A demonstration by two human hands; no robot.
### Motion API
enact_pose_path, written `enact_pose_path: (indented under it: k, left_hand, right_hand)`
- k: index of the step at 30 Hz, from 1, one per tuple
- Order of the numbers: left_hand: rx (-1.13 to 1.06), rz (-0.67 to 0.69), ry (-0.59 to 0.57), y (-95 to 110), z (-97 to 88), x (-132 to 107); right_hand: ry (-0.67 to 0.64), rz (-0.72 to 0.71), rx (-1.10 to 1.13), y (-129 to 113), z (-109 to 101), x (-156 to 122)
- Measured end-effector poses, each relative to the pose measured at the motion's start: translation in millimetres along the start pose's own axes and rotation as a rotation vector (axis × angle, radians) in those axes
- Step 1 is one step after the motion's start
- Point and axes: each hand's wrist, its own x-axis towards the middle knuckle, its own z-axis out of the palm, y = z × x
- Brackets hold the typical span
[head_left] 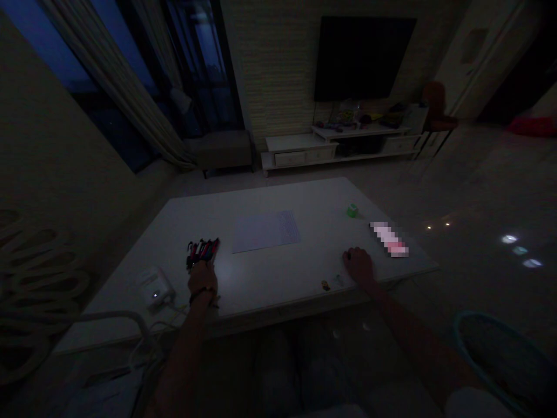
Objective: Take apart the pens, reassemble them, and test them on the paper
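We see the left grip (202, 280) on the table (270, 278). The bundle of pens (202, 249) lies just ahead of its fingertips, touching or nearly. Too dark to tell pinch vs. spread. Right grip (359, 265) rests well apart, near 2 small bits (325, 284), state likewise unclear.

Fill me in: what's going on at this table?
A person is at a white table in a dim room. Their left hand is on the near end of a bunch of pens; it is too dark to tell whether it grips them. Their right hand rests on the tabletop beside a couple of small bits. A sheet of paper lies untouched between the hands, and a small green object sits further back.
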Motion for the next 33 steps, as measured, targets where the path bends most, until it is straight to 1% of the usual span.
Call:
enact_pose_path:
  k: [4,6,9,11,13,14,16,17,18,19,21,22,24,25,26,27,28,29,30,31,33]
  left_hand:
    - [-0.007,-0.002,-0.014,-0.3,-0.1,-0.4]
    - [-0.043,0.014,0.000,-1.3,-0.8,0.3]
    - [-0.181,0.001,0.035,0.6,-3.8,-1.2]
    - [-0.329,-0.047,0.050,8.7,-6.7,-9.3]
    - [-0.526,-0.080,0.033,25.4,-9.0,-27.0]
    - [-0.652,-0.062,-0.007,36.9,-9.3,-39.5]
    - [-0.871,-0.025,-0.138,64.7,-7.9,-69.7]
    - [-0.950,-0.009,-0.197,79.4,-6.0,-85.6]
    - [-0.999,0.001,-0.248,93.7,-3.6,-101.0]
    - [-1.026,0.014,-0.297,106.6,-0.8,-114.9]
    - [-1.038,0.062,-0.346,126.0,4.5,-135.9]
    - [-1.026,0.090,-0.370,131.8,6.5,-142.3]
    - [-0.978,0.158,-0.419,135.1,7.6,-146.7]
    - [-0.940,0.185,-0.408,133.3,6.6,-145.1]
    - [-0.888,0.212,-0.358,129.7,4.6,-141.6]
    - [-0.820,0.245,-0.270,125.0,1.9,-136.6]
    - [-0.736,0.289,-0.158,119.9,-1.1,-130.6]
    - [-0.636,0.359,-0.047,114.8,-3.8,-124.3]
    - [-0.532,0.451,0.034,110.3,-5.8,-118.2]
    - [-0.434,0.557,0.073,106.6,-6.6,-112.7]
    - [-0.294,0.735,0.071,102.2,-3.6,-104.6]
  right_hand:
    - [-0.010,0.002,0.010,-1.4,-3.5,-0.5]
    - [-0.030,0.009,0.030,0.9,-5.0,-0.5]
    - [-0.043,0.034,0.124,2.1,-8.1,-1.4]
    - [-0.039,0.065,0.266,-7.7,-11.2,-4.1]
    - [-0.056,0.081,0.493,-32.3,-14.9,-10.1]
    - [-0.100,0.064,0.639,-50.4,-16.7,-14.5]
    - [-0.270,-0.017,0.974,-94.3,-20.4,-25.5]
    - [-0.312,-0.058,1.031,-117.7,-22.3,-31.3]
    - [-0.346,-0.081,1.077,-140.2,-24.1,-36.6]
    - [-0.409,-0.081,1.187,-160.6,-25.7,-41.1]
    - [-0.485,-0.058,1.314,-190.7,-28.1,-47.1]
    - [-0.484,-0.042,1.336,-199.5,-28.6,-48.5]
    - [-0.450,-0.017,1.317,-205.1,-28.6,-48.9]
    - [-0.426,-0.008,1.288,-203.0,-28.4,-47.9]
    - [-0.407,-0.002,1.252,-198.8,-28.2,-46.3]
    - [-0.395,-0.006,1.215,-193.4,-28.4,-44.2]
    - [-0.386,-0.021,1.179,-187.8,-28.9,-41.5]
    - [-0.382,-0.049,1.152,-182.6,-29.8,-38.6]
    - [-0.392,-0.090,1.138,-178.3,-30.8,-35.5]
    - [-0.416,-0.140,1.142,-175.4,-31.9,-32.7]
    - [-0.483,-0.209,1.186,-173.7,-32.7,-28.5]
